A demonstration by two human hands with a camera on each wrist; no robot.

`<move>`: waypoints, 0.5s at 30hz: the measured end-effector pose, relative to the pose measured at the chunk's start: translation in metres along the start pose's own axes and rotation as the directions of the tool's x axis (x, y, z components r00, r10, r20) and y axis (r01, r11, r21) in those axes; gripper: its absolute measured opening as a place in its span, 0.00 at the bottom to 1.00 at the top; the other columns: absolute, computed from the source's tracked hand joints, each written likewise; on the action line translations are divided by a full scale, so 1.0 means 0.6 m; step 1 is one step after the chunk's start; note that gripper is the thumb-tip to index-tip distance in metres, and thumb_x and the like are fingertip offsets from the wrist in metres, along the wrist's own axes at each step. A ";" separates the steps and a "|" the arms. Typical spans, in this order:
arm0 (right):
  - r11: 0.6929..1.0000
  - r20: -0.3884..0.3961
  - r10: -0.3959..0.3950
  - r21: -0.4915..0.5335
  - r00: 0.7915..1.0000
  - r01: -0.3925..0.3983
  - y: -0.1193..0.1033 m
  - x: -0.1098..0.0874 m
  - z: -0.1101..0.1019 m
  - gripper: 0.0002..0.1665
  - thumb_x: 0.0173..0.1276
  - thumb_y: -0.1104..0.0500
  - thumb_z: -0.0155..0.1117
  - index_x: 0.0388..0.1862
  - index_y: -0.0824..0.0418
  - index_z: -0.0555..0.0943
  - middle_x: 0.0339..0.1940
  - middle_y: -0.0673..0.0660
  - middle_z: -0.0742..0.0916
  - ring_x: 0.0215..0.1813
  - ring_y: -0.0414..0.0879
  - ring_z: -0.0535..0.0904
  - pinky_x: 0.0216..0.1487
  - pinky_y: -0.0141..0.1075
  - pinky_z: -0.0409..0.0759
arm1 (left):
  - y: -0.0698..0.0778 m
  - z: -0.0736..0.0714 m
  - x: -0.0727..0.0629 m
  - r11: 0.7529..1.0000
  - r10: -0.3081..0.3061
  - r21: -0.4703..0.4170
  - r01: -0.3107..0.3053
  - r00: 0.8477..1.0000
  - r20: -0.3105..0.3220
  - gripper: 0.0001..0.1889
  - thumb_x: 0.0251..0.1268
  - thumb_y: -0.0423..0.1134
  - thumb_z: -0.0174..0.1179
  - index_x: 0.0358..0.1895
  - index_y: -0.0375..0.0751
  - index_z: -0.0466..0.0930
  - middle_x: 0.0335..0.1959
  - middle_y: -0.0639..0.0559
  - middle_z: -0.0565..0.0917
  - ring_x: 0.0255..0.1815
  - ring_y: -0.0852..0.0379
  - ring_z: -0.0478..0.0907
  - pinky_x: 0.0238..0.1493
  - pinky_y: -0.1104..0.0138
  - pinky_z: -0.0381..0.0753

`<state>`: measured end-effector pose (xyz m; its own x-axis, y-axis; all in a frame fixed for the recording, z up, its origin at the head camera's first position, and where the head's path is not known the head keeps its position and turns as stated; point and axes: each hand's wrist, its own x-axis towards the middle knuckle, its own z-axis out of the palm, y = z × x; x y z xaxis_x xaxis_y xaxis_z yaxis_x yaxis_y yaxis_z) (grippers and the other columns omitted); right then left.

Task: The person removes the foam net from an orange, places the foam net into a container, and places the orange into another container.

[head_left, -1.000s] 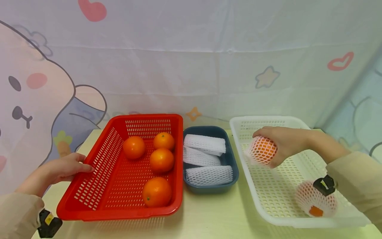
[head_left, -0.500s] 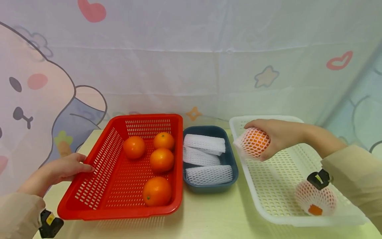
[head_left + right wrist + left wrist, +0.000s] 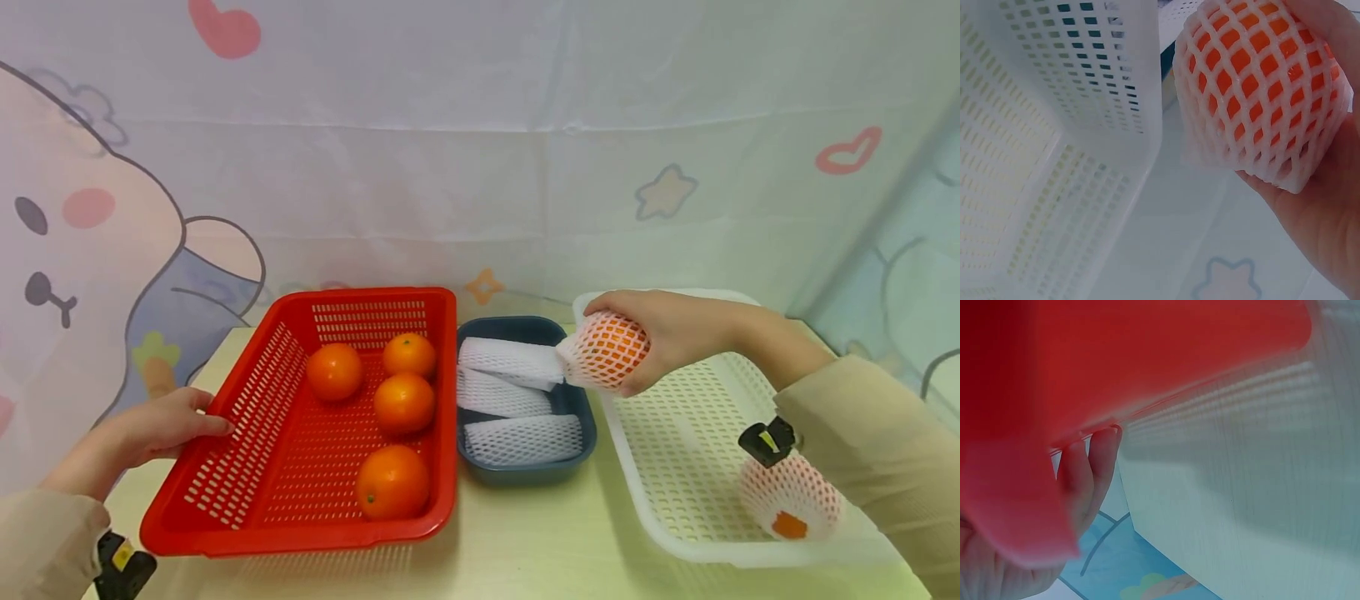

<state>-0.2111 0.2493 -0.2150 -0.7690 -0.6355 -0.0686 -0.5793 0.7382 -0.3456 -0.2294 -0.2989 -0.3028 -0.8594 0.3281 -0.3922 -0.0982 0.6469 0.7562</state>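
Observation:
My right hand point(image 3: 671, 331) grips an orange in a white foam net sleeve point(image 3: 611, 350), raised over the gap between the white basket point(image 3: 630, 492) and the blue-grey bin point(image 3: 528, 477). In the right wrist view the netted orange point(image 3: 1260, 87) fills the palm, beside the white basket's wall. On the left, my left hand point(image 3: 161, 423) holds the side rim of the red basket point(image 3: 300, 540), thumb inside. The left wrist view shows fingers point(image 3: 1102, 459) curled beneath that rim. Several bare oranges point(image 3: 393, 482) lie in the red basket.
Several folded foam net sleeves point(image 3: 522, 439) lie in the blue-grey bin, between the two baskets. Another netted orange point(image 3: 791, 500) sits in the white basket's near right corner, under the right forearm. A printed cloth point(image 3: 450, 167) hangs behind the table.
My right hand has carried the netted orange leftward and slightly up, from over the white basket to the bin's right edge. The left hand stays at the red basket's rim.

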 end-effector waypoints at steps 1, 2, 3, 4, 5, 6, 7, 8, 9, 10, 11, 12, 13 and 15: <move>1.000 -0.001 -0.003 0.003 1.000 0.003 -0.002 0.002 0.000 0.48 0.42 0.51 0.75 0.61 0.61 0.64 0.46 0.50 0.77 0.43 0.44 0.74 0.43 0.37 0.76 | 0.000 0.000 0.000 1.000 0.000 0.000 0.000 1.000 -0.001 0.20 0.66 0.31 0.52 0.51 0.14 0.62 0.36 0.44 0.81 0.35 0.47 0.83 0.40 0.56 0.82; 1.000 -0.003 -0.007 0.000 1.000 0.007 -0.004 0.003 0.001 0.47 0.42 0.51 0.75 0.61 0.61 0.64 0.46 0.50 0.77 0.43 0.44 0.74 0.43 0.37 0.76 | 0.000 0.000 0.000 1.000 0.000 0.002 0.000 1.000 -0.002 0.20 0.66 0.31 0.52 0.51 0.14 0.62 0.36 0.44 0.81 0.35 0.47 0.83 0.40 0.55 0.82; 1.000 -0.003 -0.011 -0.001 1.000 0.011 -0.006 0.005 0.002 0.47 0.42 0.51 0.75 0.61 0.60 0.65 0.46 0.50 0.77 0.43 0.44 0.74 0.43 0.37 0.76 | 0.000 0.000 -0.001 1.000 0.002 0.003 -0.002 1.000 -0.002 0.20 0.66 0.31 0.52 0.51 0.14 0.62 0.36 0.44 0.81 0.35 0.47 0.83 0.40 0.55 0.82; 1.000 -0.003 -0.016 -0.001 1.000 0.016 -0.007 0.007 0.002 0.47 0.42 0.51 0.75 0.61 0.60 0.65 0.46 0.50 0.77 0.43 0.44 0.74 0.42 0.37 0.76 | 0.000 0.000 -0.001 1.000 0.001 0.003 -0.001 1.000 -0.002 0.20 0.66 0.32 0.52 0.51 0.14 0.62 0.37 0.44 0.81 0.35 0.47 0.83 0.40 0.55 0.82; 1.000 -0.002 -0.019 0.002 1.000 0.019 -0.009 0.009 0.002 0.47 0.42 0.51 0.75 0.61 0.59 0.65 0.46 0.50 0.77 0.43 0.44 0.74 0.42 0.37 0.76 | 0.000 0.000 -0.001 1.000 0.000 0.003 0.000 1.000 -0.003 0.21 0.66 0.32 0.52 0.51 0.14 0.62 0.37 0.43 0.81 0.35 0.47 0.83 0.40 0.55 0.82; 1.000 -0.002 -0.021 0.005 1.000 0.021 -0.010 0.010 0.002 0.47 0.42 0.51 0.76 0.61 0.59 0.65 0.46 0.50 0.77 0.43 0.44 0.74 0.42 0.37 0.76 | 0.000 0.000 -0.001 1.000 -0.001 0.004 0.001 1.000 -0.004 0.21 0.66 0.32 0.52 0.52 0.14 0.62 0.37 0.43 0.81 0.35 0.47 0.83 0.40 0.55 0.82; 1.000 -0.003 -0.024 0.010 1.000 0.024 -0.012 0.011 0.002 0.47 0.42 0.51 0.76 0.61 0.59 0.65 0.46 0.50 0.77 0.43 0.44 0.74 0.42 0.37 0.76 | 0.001 0.000 -0.001 1.000 -0.001 0.005 0.001 1.000 -0.005 0.21 0.66 0.32 0.52 0.52 0.14 0.62 0.37 0.43 0.81 0.35 0.47 0.83 0.40 0.55 0.82; 1.000 -0.005 -0.027 0.011 1.000 0.027 -0.013 0.013 0.002 0.47 0.42 0.51 0.76 0.61 0.59 0.65 0.46 0.50 0.77 0.43 0.44 0.74 0.42 0.37 0.76 | 0.001 0.000 -0.001 1.000 0.000 0.007 0.001 1.000 -0.006 0.21 0.66 0.32 0.52 0.52 0.14 0.62 0.37 0.43 0.81 0.36 0.47 0.83 0.40 0.55 0.82; 0.999 -0.006 -0.028 0.016 1.000 0.028 -0.015 0.014 0.002 0.47 0.42 0.51 0.76 0.61 0.59 0.65 0.46 0.50 0.78 0.43 0.44 0.74 0.42 0.37 0.76 | 0.001 0.001 -0.001 1.000 0.000 0.009 0.000 1.000 -0.006 0.21 0.66 0.31 0.52 0.52 0.14 0.62 0.37 0.43 0.81 0.36 0.47 0.83 0.40 0.55 0.82; 0.999 -0.008 -0.026 0.018 1.000 0.026 -0.017 0.016 0.002 0.47 0.42 0.51 0.76 0.61 0.59 0.65 0.46 0.50 0.78 0.43 0.44 0.74 0.42 0.37 0.76 | 0.001 0.001 -0.001 1.000 0.001 0.011 -0.001 1.000 -0.007 0.21 0.66 0.31 0.52 0.52 0.14 0.62 0.37 0.43 0.81 0.36 0.47 0.83 0.40 0.55 0.82; 1.000 -0.009 -0.025 0.018 1.000 0.025 -0.018 0.017 0.002 0.48 0.42 0.52 0.76 0.61 0.59 0.65 0.46 0.50 0.78 0.43 0.44 0.74 0.42 0.37 0.76 | 0.001 0.001 -0.001 1.000 0.001 0.014 -0.001 1.000 -0.008 0.21 0.66 0.31 0.52 0.52 0.14 0.62 0.37 0.44 0.81 0.36 0.47 0.83 0.40 0.55 0.82; 1.000 -0.011 -0.025 0.016 1.000 0.025 -0.020 0.018 0.002 0.48 0.42 0.52 0.76 0.62 0.59 0.65 0.46 0.50 0.78 0.43 0.44 0.74 0.42 0.37 0.76 | 0.002 0.001 -0.001 1.000 0.001 0.016 -0.001 1.000 -0.008 0.21 0.66 0.31 0.52 0.52 0.14 0.61 0.37 0.44 0.81 0.36 0.47 0.83 0.40 0.55 0.82; 1.000 -0.012 -0.028 0.014 1.000 0.028 -0.022 0.020 0.002 0.48 0.42 0.52 0.76 0.62 0.59 0.65 0.46 0.50 0.78 0.43 0.44 0.74 0.42 0.37 0.76 | 0.002 0.001 -0.001 1.000 0.001 0.019 0.000 1.000 -0.008 0.21 0.66 0.32 0.52 0.52 0.14 0.61 0.37 0.44 0.81 0.36 0.47 0.83 0.40 0.55 0.82; 0.999 -0.014 -0.032 0.013 0.999 0.033 -0.026 0.023 0.003 0.48 0.42 0.52 0.76 0.62 0.59 0.65 0.47 0.50 0.78 0.43 0.44 0.74 0.42 0.37 0.76 | 0.002 0.002 -0.002 1.000 0.001 0.023 -0.001 1.000 -0.009 0.21 0.66 0.31 0.52 0.52 0.14 0.61 0.37 0.44 0.81 0.36 0.47 0.83 0.40 0.55 0.82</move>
<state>-0.2124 0.2287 -0.2121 -0.7536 -0.6559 -0.0441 -0.6004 0.7140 -0.3603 -0.2282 -0.2977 -0.3020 -0.8639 0.3226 -0.3867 -0.0859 0.6623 0.7443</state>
